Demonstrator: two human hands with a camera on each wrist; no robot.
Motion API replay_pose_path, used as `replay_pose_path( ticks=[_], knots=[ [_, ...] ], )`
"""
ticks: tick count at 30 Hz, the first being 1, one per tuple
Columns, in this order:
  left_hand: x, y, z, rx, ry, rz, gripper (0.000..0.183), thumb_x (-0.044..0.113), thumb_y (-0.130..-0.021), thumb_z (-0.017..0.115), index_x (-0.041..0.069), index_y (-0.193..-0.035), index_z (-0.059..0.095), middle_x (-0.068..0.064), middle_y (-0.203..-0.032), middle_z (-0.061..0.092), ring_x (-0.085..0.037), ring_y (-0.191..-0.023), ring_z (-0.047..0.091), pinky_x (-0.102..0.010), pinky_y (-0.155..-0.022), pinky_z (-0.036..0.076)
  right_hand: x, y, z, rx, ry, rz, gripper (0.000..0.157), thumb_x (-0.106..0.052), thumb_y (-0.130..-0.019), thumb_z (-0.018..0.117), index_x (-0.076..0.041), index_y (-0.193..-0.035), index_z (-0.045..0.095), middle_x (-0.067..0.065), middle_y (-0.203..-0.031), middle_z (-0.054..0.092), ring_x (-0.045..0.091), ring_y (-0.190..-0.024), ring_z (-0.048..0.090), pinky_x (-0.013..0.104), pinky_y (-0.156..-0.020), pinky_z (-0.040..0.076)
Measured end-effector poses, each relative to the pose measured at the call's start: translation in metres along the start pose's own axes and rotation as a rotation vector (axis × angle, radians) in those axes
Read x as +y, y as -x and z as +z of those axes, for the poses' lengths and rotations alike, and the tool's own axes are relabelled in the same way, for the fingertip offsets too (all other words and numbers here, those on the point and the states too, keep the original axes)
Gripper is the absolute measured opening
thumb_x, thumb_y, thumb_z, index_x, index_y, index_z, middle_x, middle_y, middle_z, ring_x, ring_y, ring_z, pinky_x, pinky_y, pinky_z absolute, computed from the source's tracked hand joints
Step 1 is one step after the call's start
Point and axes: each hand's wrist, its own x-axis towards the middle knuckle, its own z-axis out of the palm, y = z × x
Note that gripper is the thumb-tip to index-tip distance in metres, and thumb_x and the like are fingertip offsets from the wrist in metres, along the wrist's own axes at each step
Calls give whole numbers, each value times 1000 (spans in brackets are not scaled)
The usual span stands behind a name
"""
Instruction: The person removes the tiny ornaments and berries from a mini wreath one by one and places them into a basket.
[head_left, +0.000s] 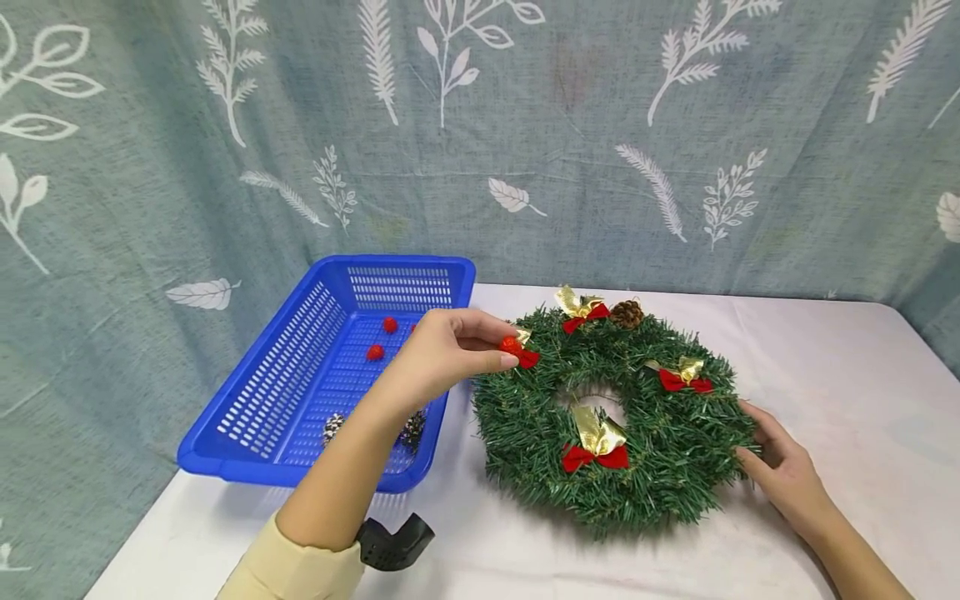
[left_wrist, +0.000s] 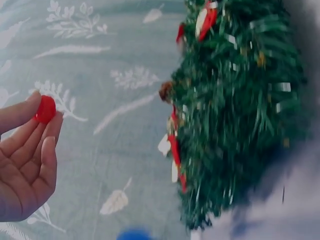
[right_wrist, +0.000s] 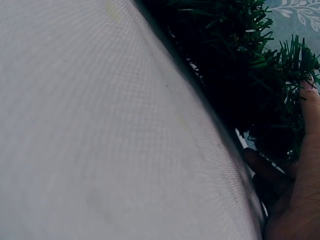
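My left hand (head_left: 442, 354) pinches a small red berry ornament (left_wrist: 46, 109) between thumb and fingertips, above the left part of a green Christmas wreath (head_left: 667, 442). In the left wrist view the berry is apart from the wreath. Red bows with gold ribbon, such as the front bow (head_left: 596, 457), sit around the wreath, and a brown pine cone (head_left: 627, 314) is at its back. At the wreath's right edge, my right hand (head_left: 787, 475) grips the greenery; in the right wrist view the thumb (right_wrist: 311, 107) lies against the needles and the other fingers are partly hidden beneath.
A blue plastic basket (head_left: 258, 473) stands left of the wreath, partly behind my left arm. Inside lie red berries (head_left: 375, 352) and white-tipped pine cones (head_left: 333, 428). White cloth (head_left: 847, 375) covers the table; a leaf-patterned curtain (head_left: 570, 167) hangs behind.
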Motion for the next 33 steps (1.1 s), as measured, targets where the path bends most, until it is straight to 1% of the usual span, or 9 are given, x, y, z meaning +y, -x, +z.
replay_pose_path(
  ticks=[3, 6, 10, 13, 17, 20, 26, 30, 33],
  knots=[
    [-2, -2, -11, -62, -17, -16, 29, 8, -81, 74, 3, -108, 69, -9, -102, 70, -17, -93, 66, -33, -85, 54, 1, 0, 0, -1, 3, 2, 66, 8, -91, 51, -19, -148, 32, -6, -90, 33, 5, -66, 33, 25, -51, 29],
    [-3, -4, -21, -125, -43, -46, 28, 7, -81, 73, 3, -109, 69, -7, -105, 70, -18, -97, 65, -35, -88, 53, 1, 1, 0, -3, 3, 0, 66, 8, -91, 51, -19, -148, 32, -6, -89, 32, 5, -66, 33, 25, -52, 29],
    [-2, -6, -34, -200, -71, -86, 30, 8, -80, 74, 6, -110, 69, -5, -105, 71, -18, -98, 65, -35, -89, 51, 1, 1, 1, 0, -2, -3, 66, 8, -91, 51, -18, -148, 32, -5, -88, 32, 5, -67, 34, 25, -52, 29],
    [-3, -8, -46, -290, -67, -101, 31, 6, -80, 74, 5, -110, 69, -6, -103, 71, -19, -97, 66, -35, -91, 51, 1, 1, 1, 4, -1, -3, 66, 8, -91, 51, -19, -148, 33, -6, -89, 32, 5, -67, 34, 24, -52, 30],
    [-9, -13, -64, -411, -68, -110, 31, 4, -79, 74, 1, -109, 69, -9, -102, 71, -21, -97, 67, -34, -90, 52, 0, 1, 0, 7, 3, 2, 66, 8, -90, 51, -20, -148, 33, -6, -88, 33, 4, -67, 35, 25, -52, 30],
    [-16, -16, -77, -459, -84, -120, 32, 5, -78, 75, 0, -109, 69, -9, -104, 71, -21, -97, 66, -34, -89, 52, 0, 0, 0, 7, 2, 1, 66, 9, -90, 51, -19, -148, 33, -6, -88, 34, 4, -67, 36, 25, -51, 31],
    [-25, -20, -99, -514, -99, -118, 33, 7, -79, 75, -2, -110, 68, -12, -106, 70, -21, -97, 66, -33, -86, 53, -1, -1, -1, 5, 8, 4, 66, 8, -90, 52, -19, -148, 33, -7, -87, 34, 4, -65, 36, 25, -51, 31],
    [-29, -24, -113, -569, -114, -116, 32, 7, -81, 73, -4, -110, 67, -9, -104, 71, -17, -93, 67, -29, -79, 54, -1, -1, -1, 8, 8, 4, 66, 8, -90, 52, -19, -148, 33, -7, -86, 35, 4, -65, 36, 24, -52, 31],
    [-32, -28, -122, -600, -117, -113, 31, 6, -82, 72, -4, -111, 67, -9, -104, 71, -18, -91, 66, -29, -74, 54, 0, -1, -1, 7, 4, 2, 67, 9, -90, 52, -19, -148, 33, -7, -87, 34, 4, -66, 36, 24, -52, 31]
  ],
)
